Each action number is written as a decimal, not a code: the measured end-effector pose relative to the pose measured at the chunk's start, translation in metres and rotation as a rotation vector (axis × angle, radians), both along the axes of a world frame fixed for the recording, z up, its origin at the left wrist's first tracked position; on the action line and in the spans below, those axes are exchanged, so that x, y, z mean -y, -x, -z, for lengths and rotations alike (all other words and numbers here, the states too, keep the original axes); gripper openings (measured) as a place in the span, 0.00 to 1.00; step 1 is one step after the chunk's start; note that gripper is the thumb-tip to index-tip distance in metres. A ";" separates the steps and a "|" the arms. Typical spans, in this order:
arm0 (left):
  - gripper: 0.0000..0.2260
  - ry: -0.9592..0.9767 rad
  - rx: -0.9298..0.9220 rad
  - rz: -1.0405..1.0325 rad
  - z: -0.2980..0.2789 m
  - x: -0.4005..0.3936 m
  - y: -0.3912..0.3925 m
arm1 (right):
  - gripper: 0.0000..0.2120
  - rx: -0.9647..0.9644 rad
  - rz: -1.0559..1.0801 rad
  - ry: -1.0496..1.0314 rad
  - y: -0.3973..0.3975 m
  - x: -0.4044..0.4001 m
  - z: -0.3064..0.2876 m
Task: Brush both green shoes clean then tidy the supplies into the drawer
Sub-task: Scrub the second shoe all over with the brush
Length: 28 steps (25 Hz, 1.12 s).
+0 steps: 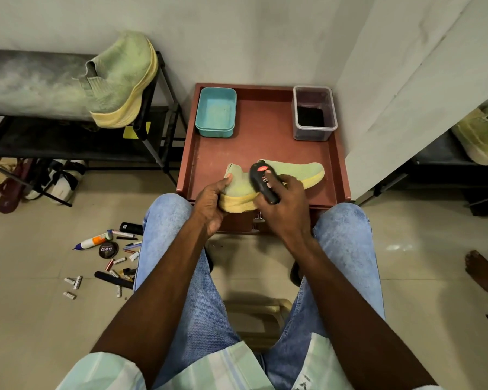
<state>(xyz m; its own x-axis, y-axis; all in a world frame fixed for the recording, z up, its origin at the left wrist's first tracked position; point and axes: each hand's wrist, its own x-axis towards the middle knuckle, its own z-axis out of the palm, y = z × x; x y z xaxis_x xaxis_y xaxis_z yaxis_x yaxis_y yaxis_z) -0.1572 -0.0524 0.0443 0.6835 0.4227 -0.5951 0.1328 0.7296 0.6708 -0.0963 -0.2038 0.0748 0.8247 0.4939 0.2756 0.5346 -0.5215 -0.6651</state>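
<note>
One green knit shoe [299, 173] with a yellow sole lies on its side on the brown cabinet top [265, 147], toe pointing right. My left hand [210, 205] grips its heel end at the sole. A black shoe brush [262, 182] with a red label rests against the shoe's collar, held in my right hand [285, 208]. The second green shoe [121, 83] stands on the top shelf of the black rack [155, 114] at the left. Below the cabinet top, the drawer front with a metal handle [257, 220] shows between my knees.
A teal tray [216, 112] and a clear plastic box [314, 112] with something dark inside sit at the back of the cabinet top. Loose supplies lie on the floor at the left: a polish tin [108, 249], a glue bottle [92, 241], markers, small tubes. Another person's foot [482, 273] is at the right.
</note>
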 end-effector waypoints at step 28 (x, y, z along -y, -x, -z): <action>0.17 0.117 0.031 0.008 -0.003 -0.002 0.001 | 0.22 0.152 -0.222 -0.040 0.015 0.006 -0.002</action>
<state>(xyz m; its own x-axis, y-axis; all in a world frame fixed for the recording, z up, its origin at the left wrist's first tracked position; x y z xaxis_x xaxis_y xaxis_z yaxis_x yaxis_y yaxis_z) -0.1583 -0.0500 0.0475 0.7051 0.3462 -0.6189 0.1193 0.8023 0.5848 -0.1117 -0.2099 0.0770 0.6452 0.6443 0.4105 0.7280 -0.3557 -0.5860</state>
